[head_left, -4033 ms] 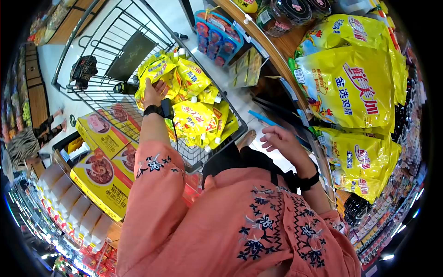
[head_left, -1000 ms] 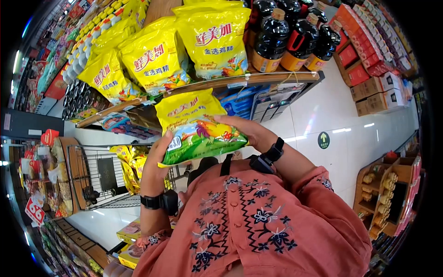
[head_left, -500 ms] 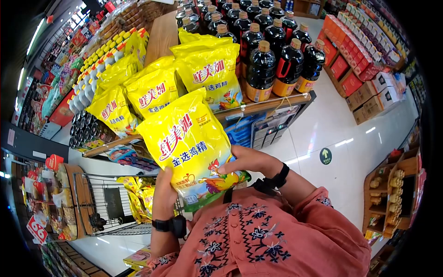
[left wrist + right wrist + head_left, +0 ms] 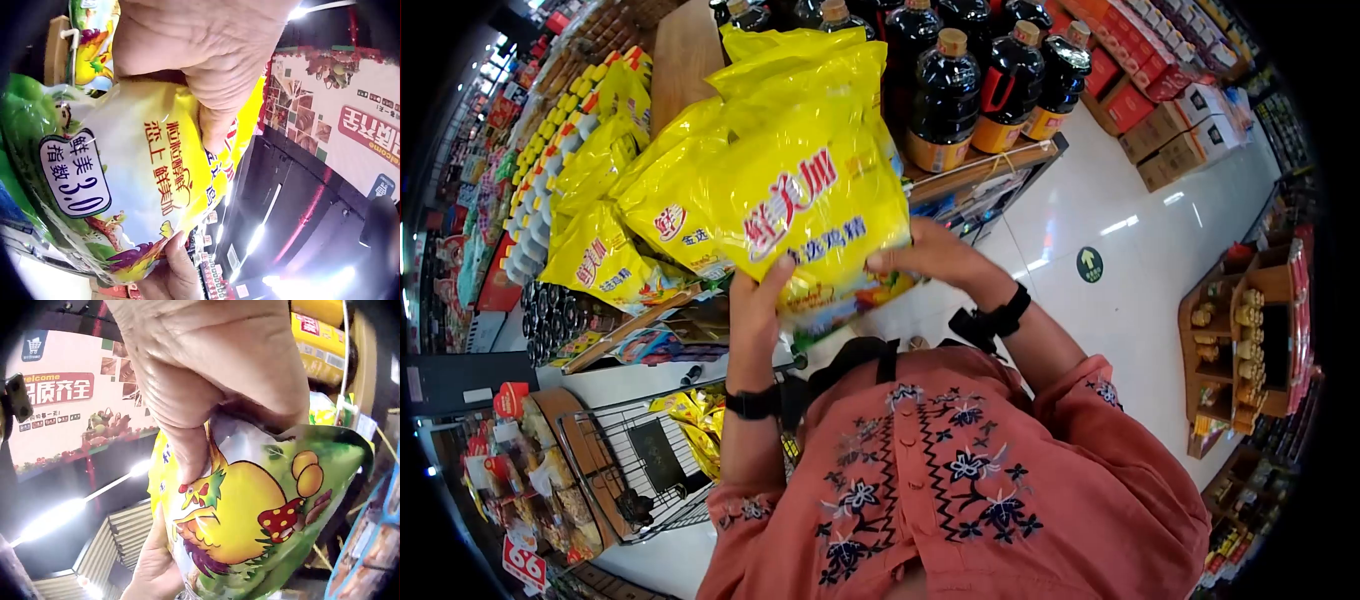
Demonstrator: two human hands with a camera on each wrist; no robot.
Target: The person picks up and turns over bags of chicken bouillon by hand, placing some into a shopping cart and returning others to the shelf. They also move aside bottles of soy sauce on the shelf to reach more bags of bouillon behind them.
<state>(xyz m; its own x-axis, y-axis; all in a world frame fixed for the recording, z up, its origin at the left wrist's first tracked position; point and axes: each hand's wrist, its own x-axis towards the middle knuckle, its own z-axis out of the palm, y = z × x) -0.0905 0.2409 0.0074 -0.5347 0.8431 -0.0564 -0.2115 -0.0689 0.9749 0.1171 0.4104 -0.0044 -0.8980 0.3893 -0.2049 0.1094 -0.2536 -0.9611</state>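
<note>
The glossy yellow bag, upper centre in the head view, bears red and dark blue characters and a cartoon rooster near its green end; left grip and right grip pinch its lower sides firmly.

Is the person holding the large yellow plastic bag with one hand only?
No, the left hand and right hand both grip the large yellow plastic bag by its lower sides.
</note>
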